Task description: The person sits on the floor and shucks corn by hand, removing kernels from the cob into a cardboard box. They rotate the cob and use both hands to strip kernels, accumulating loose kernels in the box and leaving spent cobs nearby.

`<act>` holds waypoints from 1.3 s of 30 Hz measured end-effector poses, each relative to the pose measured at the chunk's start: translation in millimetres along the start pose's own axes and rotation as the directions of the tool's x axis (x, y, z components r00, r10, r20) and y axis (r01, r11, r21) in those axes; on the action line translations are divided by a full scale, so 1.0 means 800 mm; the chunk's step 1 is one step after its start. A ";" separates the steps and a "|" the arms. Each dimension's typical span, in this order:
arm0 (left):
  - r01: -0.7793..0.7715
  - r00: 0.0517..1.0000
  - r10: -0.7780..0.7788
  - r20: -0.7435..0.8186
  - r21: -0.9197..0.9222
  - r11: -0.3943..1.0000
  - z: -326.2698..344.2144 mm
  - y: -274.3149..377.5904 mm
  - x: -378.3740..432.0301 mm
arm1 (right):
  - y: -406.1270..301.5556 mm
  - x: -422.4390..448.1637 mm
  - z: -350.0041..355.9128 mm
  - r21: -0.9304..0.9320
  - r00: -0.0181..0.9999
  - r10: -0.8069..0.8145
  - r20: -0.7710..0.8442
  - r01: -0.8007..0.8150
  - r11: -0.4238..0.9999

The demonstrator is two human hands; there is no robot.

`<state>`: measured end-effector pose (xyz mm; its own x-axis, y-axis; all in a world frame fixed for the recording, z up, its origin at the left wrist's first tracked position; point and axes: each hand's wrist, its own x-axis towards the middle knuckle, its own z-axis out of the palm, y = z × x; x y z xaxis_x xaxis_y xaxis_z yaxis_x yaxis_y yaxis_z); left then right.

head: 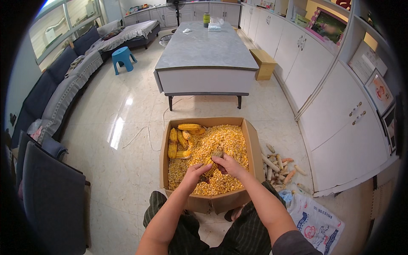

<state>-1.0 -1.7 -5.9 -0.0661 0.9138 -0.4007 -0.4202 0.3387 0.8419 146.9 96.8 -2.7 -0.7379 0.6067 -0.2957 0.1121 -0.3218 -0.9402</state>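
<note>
A cardboard box (253,149) full of loose yellow corn kernels (228,135) stands on the floor between the person's knees. Over the kernels, my left hand (195,175) is closed round an ear of corn (208,168). My right hand (228,164) grips a darker, partly bare corncob (218,152) against the upper end of that ear. Several whole ears of corn (172,143) lie in the box's far left corner. The fingers' undersides are hidden.
Bare corncobs (282,169) lie heaped on the floor right of the box, near a printed woven sack (314,223). A grey table (204,47) stands beyond the box, a dark chair (54,197) at left, white cabinets (347,127) at right. A white cord (148,134) crosses the floor.
</note>
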 end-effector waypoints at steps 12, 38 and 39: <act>-0.056 0.996 0.082 -0.043 0.427 0.903 0.016 0.021 -0.014 | 0.012 0.008 0.002 -0.230 0.988 -0.074 -0.135 0.042 0.972; 0.058 0.997 -0.060 -0.049 -0.047 0.997 -0.004 0.008 -0.006 | -0.002 -0.001 0.007 -0.006 1.000 -0.003 -0.003 0.003 1.000; 0.045 0.997 -0.046 -0.056 -0.028 0.999 -0.002 0.008 -0.006 | -0.002 0.000 0.007 -0.006 1.000 0.006 -0.028 -0.006 1.000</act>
<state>-4.9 -4.4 1.2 -0.0971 0.8832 -0.4588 -0.4475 0.3730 0.8128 142.9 93.3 -0.6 -0.7186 0.6245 -0.3058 0.1210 -0.3208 -0.9394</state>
